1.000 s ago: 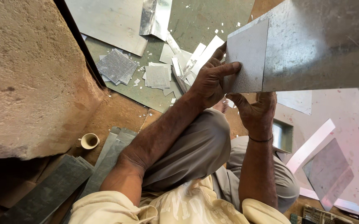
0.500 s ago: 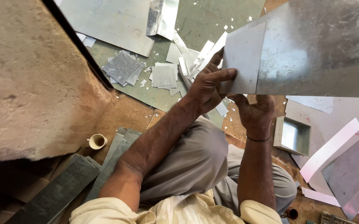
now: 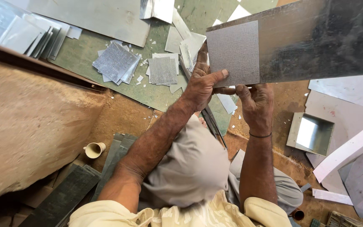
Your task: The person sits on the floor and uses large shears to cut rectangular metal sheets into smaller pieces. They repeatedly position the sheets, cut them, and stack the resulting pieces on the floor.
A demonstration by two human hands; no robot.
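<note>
A large grey folded sheet-metal duct section is held up in front of the person, above the littered floor, with a flat square end panel of dull grey sheet metal set against its near end. Judged by its thin walls, the piece looks light for its bulk and stiff along the folds. The flat faces would likely flex and slide under a loose grip, and the cut edges look sharp. Hold is best taken at the folded corner and lower edge, as it is here.

The left hand reaches up from a raised forearm. Its thumb presses flat across the lower left corner of the panel, and its fingers wrap behind the edge, out of sight. The right hand sits just beside it under the lower edge, wrist bent back, fingers curled up and pinching the rim.

Below lie scattered square metal offcuts, a small open metal box and a small pale cup.
</note>
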